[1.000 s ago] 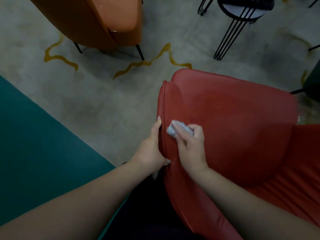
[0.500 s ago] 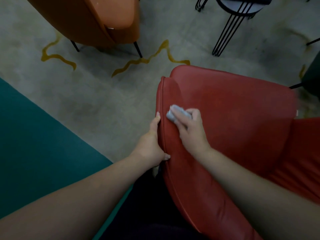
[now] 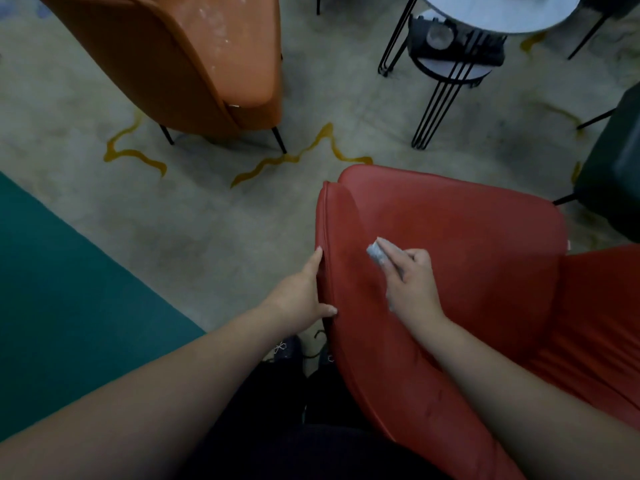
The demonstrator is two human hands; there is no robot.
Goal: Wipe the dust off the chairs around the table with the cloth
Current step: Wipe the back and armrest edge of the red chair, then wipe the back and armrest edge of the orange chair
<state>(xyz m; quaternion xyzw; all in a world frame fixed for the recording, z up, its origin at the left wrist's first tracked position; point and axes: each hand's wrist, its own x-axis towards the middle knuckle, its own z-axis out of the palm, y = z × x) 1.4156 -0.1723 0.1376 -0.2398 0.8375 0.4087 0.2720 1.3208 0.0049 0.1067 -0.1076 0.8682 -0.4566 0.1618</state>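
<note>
A red leather chair (image 3: 467, 237) fills the lower right, its backrest towards me. My left hand (image 3: 301, 296) grips the backrest's left edge, thumb on the inner face and fingers behind it. My right hand (image 3: 412, 282) holds a small folded grey-white cloth (image 3: 375, 252) and presses it against the inside of the backrest. Most of the cloth is hidden under my fingers.
An orange chair (image 3: 194, 60) with pale dust marks on its seat stands at the upper left. A round white table (image 3: 498, 15) on black wire legs is at the top right, a dark green chair (image 3: 616, 174) at the right edge. Teal carpet (image 3: 69, 289) lies left.
My right hand slid the cloth from the backrest's left edge rightward across its inner face. The left hand kept its grip on the edge. The camera tilted up, showing more of the table.
</note>
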